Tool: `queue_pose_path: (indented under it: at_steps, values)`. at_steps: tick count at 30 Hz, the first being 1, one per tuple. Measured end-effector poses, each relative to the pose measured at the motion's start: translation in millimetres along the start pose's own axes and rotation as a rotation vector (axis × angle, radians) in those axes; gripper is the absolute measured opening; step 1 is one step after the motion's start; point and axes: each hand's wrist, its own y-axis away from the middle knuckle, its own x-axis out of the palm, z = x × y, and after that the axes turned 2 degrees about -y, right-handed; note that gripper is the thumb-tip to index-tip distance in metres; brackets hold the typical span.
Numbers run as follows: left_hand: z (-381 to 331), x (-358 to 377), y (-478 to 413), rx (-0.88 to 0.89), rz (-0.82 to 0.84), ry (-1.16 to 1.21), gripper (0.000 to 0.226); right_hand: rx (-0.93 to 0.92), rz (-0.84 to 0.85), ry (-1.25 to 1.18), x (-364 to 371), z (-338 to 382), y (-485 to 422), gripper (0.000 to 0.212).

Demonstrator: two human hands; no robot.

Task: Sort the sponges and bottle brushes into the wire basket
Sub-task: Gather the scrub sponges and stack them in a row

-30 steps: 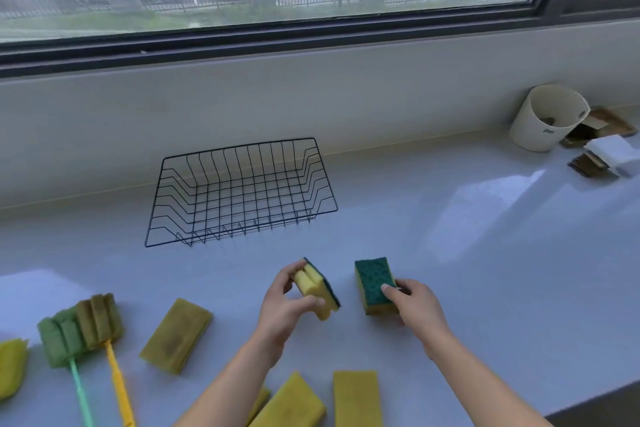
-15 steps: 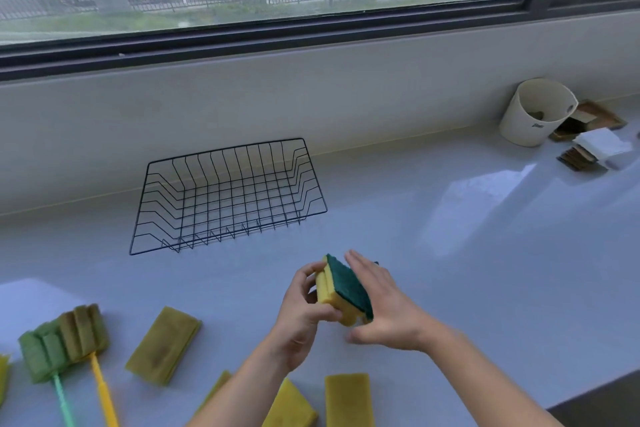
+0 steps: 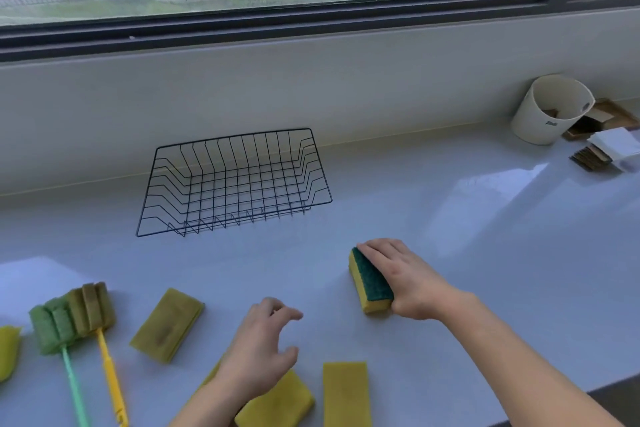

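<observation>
The empty black wire basket [image 3: 228, 156] stands on the white counter against the wall. My right hand [image 3: 408, 281] is shut on a yellow sponge with a green scouring face [image 3: 370, 282], resting on the counter to the right of and nearer than the basket; I cannot tell whether a second sponge is pressed against it. My left hand [image 3: 263, 347] hovers open, fingers spread, over a yellow sponge [image 3: 277, 402]. More yellow sponges lie at the front [image 3: 346, 392] and left [image 3: 168, 324]. At the left lie a green bottle brush [image 3: 52, 326] and a yellow-handled one [image 3: 91, 305].
Another yellow sponge [image 3: 7, 350] shows at the left edge. A white cup [image 3: 550, 111] and a pile of brown and white pads [image 3: 602, 149] sit at the back right. The counter's front edge [image 3: 595, 392] runs at the lower right.
My left hand let go of the green-faced sponge and dropped back towards the front sponges. My right hand carried that sponge to the right and down onto the counter.
</observation>
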Motion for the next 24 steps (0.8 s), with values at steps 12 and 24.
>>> queue_pose_path:
  at_steps: [12, 24]
  values:
    - [6.6, 17.0, 43.9, 0.051, 0.214, -0.357, 0.100, 0.022, -0.003, 0.126, 0.2, -5.6, -11.3, 0.102]
    - [10.8, 29.9, 50.3, 0.052, 0.195, -0.424, 0.082, 0.086, 0.037, 0.092, 9.4, -2.9, -3.3, 0.118]
